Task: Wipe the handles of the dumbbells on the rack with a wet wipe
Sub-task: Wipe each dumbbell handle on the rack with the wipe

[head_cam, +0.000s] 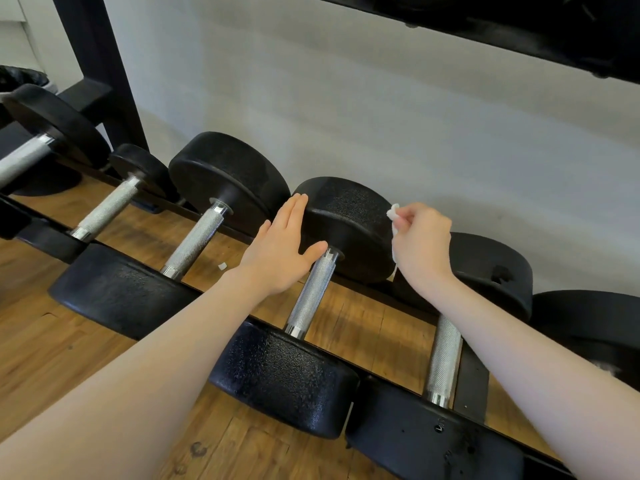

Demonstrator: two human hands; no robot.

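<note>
left hand [280, 251] lies flat and open against a dumbbell [346, 230] head; right hand [420, 242] pinches a wet wipe [393, 216].

The round black dumbbell heads [349, 216] have a pebbled, faintly shiny coat, probably rubber or textured paint. The silver metal handles [313, 292] are rough with knurling, ending in smooth bright collars. The black metal rack rail [471, 382] looks matt. The brown wooden floor [48, 355] shows grain and a soft sheen. The crumpled white wipe [394, 216] looks soft and fibrous.
</note>
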